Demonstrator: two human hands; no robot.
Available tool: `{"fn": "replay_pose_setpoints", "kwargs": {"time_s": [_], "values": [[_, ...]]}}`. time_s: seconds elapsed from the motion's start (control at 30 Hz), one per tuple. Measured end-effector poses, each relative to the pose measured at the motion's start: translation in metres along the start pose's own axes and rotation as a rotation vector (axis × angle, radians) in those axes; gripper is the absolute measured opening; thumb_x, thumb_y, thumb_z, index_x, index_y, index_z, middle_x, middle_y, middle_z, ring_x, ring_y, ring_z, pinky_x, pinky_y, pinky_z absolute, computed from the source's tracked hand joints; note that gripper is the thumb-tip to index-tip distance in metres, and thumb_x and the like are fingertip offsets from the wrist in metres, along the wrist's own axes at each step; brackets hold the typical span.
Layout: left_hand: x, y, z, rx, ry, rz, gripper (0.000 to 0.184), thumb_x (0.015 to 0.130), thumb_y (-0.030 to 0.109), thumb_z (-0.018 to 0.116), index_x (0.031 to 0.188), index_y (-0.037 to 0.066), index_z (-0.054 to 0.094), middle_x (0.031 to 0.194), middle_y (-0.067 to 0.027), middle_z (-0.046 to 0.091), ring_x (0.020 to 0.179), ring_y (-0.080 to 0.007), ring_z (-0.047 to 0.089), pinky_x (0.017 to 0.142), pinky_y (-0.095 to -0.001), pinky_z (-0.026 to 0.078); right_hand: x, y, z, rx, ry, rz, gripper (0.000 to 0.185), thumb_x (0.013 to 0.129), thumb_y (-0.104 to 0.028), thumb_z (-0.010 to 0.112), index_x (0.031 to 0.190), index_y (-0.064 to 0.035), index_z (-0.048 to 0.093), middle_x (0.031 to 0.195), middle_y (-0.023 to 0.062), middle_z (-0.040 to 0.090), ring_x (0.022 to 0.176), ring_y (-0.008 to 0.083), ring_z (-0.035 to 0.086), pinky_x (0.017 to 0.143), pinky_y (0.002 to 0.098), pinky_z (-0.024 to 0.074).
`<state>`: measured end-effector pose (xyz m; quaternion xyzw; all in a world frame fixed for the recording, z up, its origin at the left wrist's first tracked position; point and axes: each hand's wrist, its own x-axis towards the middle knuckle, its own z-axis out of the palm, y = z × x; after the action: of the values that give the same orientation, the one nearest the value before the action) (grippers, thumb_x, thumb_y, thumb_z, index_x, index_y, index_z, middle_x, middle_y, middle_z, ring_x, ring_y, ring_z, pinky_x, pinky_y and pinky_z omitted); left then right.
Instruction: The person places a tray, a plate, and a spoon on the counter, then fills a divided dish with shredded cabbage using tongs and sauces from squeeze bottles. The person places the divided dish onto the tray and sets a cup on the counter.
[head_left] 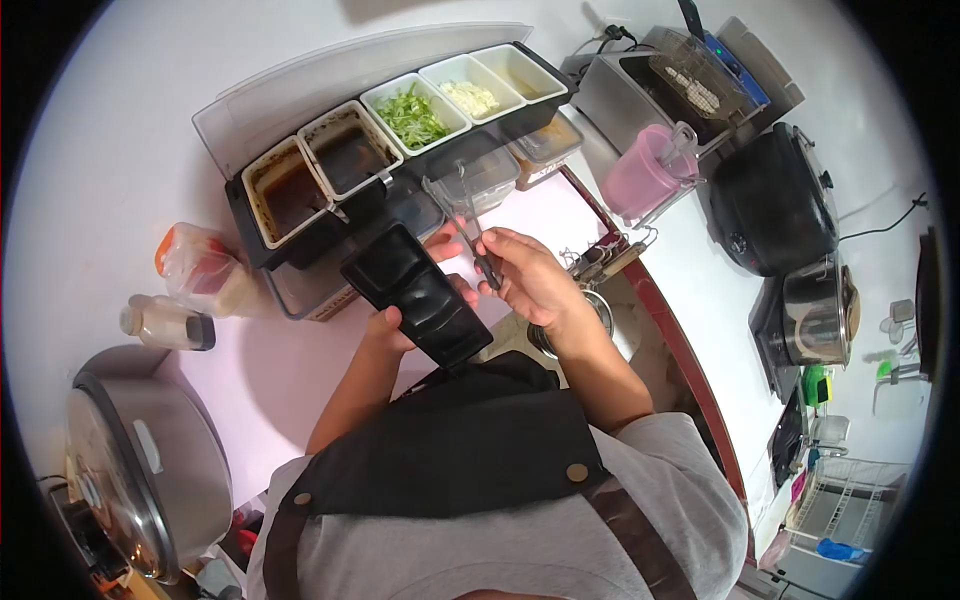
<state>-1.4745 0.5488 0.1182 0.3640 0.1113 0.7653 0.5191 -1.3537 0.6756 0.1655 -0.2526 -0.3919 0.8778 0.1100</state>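
Observation:
My left hand (388, 328) grips a black compartment tray (418, 298), tilted in front of my apron, with its thumb on the near edge and fingertips showing past the far side. Beside it, my right hand (532, 275) is closed around the dark grip of slim metal tongs (486, 268), whose arms point away from me. Just beyond stands a black condiment holder (420, 172). Its white tubs hold dark brown sauce (290, 190), a darker liquid (350, 158), sliced green onion (412, 118), chopped pale pieces (470, 97) and a pale content I cannot make out.
Behind the holder, a clear lid (330, 75) stands raised. A large cooker (160, 460) is at left, near a jar (165, 322) and a bagged bottle (205, 265). To the right are a pink pitcher (637, 180), a fryer (640, 95), a black cooker (775, 205) and a steel pot (815, 315).

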Motion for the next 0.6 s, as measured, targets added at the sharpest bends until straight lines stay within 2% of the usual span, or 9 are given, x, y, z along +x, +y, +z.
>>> {"fn": "replay_pose_setpoints", "kwargs": {"time_s": [0.07, 0.13, 0.27, 0.43, 0.6], "values": [[0.001, -0.002, -0.001, -0.092, -0.054, -0.024, 0.089, 0.071, 0.049, 0.067, 0.131, -0.006, 0.031, 0.143, -0.0090, 0.017, 0.100, -0.0268, 0.054, 0.088, -0.0427, 0.042, -0.002, 0.002, -0.002, 0.031, 0.027, 0.006, 0.017, 0.090, -0.023, 0.051, 0.096, -0.0072, 0.055, 0.085, 0.0008, 0.057, 0.076, 0.0121, 0.056, 0.057, 0.0240, 0.0400], [0.003, -0.003, 0.001, -0.128, -0.050, -0.050, 0.088, 0.071, 0.049, 0.066, 0.130, -0.006, 0.032, 0.142, -0.0106, 0.019, 0.100, -0.0266, 0.054, 0.087, -0.0427, 0.042, -0.004, 0.001, -0.004, 0.004, -0.065, 0.059, 0.022, 0.091, -0.026, 0.047, 0.096, -0.0068, 0.055, 0.084, 0.0024, 0.056, 0.067, 0.0160, 0.057, 0.055, 0.0252, 0.0397], [-0.002, -0.007, -0.004, -0.166, -0.041, -0.097, 0.089, 0.071, 0.050, 0.066, 0.130, -0.007, 0.032, 0.138, -0.0137, 0.025, 0.098, -0.0264, 0.054, 0.086, -0.0425, 0.043, -0.007, 0.002, 0.005, 0.058, 0.003, 0.088, 0.025, 0.091, -0.029, 0.045, 0.096, -0.0068, 0.055, 0.082, 0.0032, 0.055, 0.061, 0.0194, 0.057, 0.052, 0.0265, 0.0396], [0.001, -0.007, -0.003, -0.173, -0.038, -0.108, 0.090, 0.070, 0.053, 0.066, 0.128, -0.006, 0.033, 0.129, -0.0128, 0.033, 0.094, -0.0258, 0.052, 0.083, -0.0421, 0.043, 0.001, 0.013, -0.001, 0.139, -0.014, 0.140, 0.033, 0.083, -0.043, 0.054, 0.090, -0.0105, 0.053, 0.076, 0.0008, 0.050, 0.063, 0.0206, 0.058, 0.051, 0.0294, 0.0405], [-0.001, -0.008, -0.005, -0.269, -0.014, -0.101, 0.089, 0.070, 0.053, 0.066, 0.127, -0.007, 0.033, 0.122, -0.0115, 0.036, 0.093, -0.0250, 0.051, 0.083, -0.0414, 0.043, -0.001, 0.012, 0.002, 0.142, -0.018, 0.164, 0.035, 0.078, -0.048, 0.057, 0.083, -0.0138, 0.052, 0.074, 0.0000, 0.047, 0.061, 0.0220, 0.057, 0.052, 0.0303, 0.0404]]}}
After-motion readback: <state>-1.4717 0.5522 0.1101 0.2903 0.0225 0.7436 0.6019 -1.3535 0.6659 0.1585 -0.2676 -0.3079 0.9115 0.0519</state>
